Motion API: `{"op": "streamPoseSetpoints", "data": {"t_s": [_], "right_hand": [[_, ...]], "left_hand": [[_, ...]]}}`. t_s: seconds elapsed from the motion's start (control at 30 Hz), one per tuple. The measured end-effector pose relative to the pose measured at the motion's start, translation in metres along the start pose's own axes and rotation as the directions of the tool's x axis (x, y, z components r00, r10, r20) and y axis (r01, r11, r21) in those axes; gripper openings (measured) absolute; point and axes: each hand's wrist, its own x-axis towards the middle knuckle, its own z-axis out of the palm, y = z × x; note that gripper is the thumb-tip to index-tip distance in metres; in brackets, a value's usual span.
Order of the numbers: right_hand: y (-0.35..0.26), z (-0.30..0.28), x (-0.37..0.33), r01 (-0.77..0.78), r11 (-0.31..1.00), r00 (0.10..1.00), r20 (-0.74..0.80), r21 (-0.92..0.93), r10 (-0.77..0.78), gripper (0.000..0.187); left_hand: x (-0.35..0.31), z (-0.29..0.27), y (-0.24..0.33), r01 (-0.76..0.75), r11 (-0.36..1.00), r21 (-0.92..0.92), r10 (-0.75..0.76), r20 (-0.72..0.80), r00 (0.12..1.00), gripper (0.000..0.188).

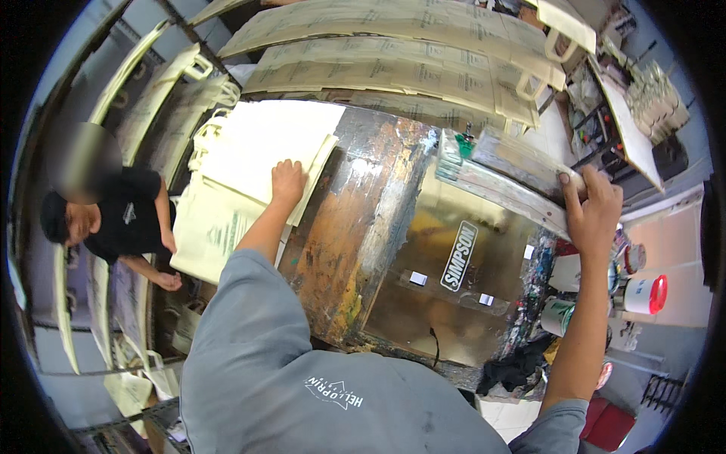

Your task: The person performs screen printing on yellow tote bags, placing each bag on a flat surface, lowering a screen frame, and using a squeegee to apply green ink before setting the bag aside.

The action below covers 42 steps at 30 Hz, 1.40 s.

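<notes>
My left hand (289, 182) is closed at the right side of a stack of cream tote bags (242, 144), fingers curled on the top bag. The bags lie on the left part of a paint-stained worktable (355, 219), handles toward the far left. My right hand (594, 210) grips the right end of a screen-printing frame (507, 195), thumb and fingers around its edge. The frame is hinged at a green-handled clamp (465, 141) and stands tilted up at the table's far side. Below it lies a shiny printing board (446, 280) with a sticker and small white tabs.
Racks of printed cream bags (408, 68) fill the far side. A person in a black shirt (125, 219) stands at the left beside more racks. Paint tubs (646, 293) and a black cloth (518, 367) are at the right edge. A white side table (624, 121) stands far right.
</notes>
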Motion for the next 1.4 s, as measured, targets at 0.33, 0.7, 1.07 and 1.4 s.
{"op": "streamPoseSetpoints", "data": {"t_s": [0.33,0.7,1.07,1.4], "right_hand": [[0.006,0.000,0.026,-0.026,0.998,0.998,-0.063,0.059,0.030,0.051],[-0.001,-0.007,0.018,-0.036,0.996,0.998,-0.039,0.081,0.040,0.058],[0.007,0.002,0.005,0.038,0.999,0.995,-0.092,-0.018,-0.039,0.063],[0.012,0.001,0.013,0.007,0.986,0.998,-0.070,0.166,0.004,0.058]], "left_hand": [[0.020,0.043,-0.010,-0.136,0.990,0.050,0.127,0.154,0.980,0.013],[0.082,-0.164,-0.056,-0.317,0.942,-0.107,0.321,0.021,0.947,0.027],[-0.064,-0.030,0.366,-0.486,0.644,-0.590,0.617,0.026,0.786,0.020],[-0.110,-0.001,0.583,-0.453,0.489,-0.746,0.616,-0.073,0.784,0.025]]}}
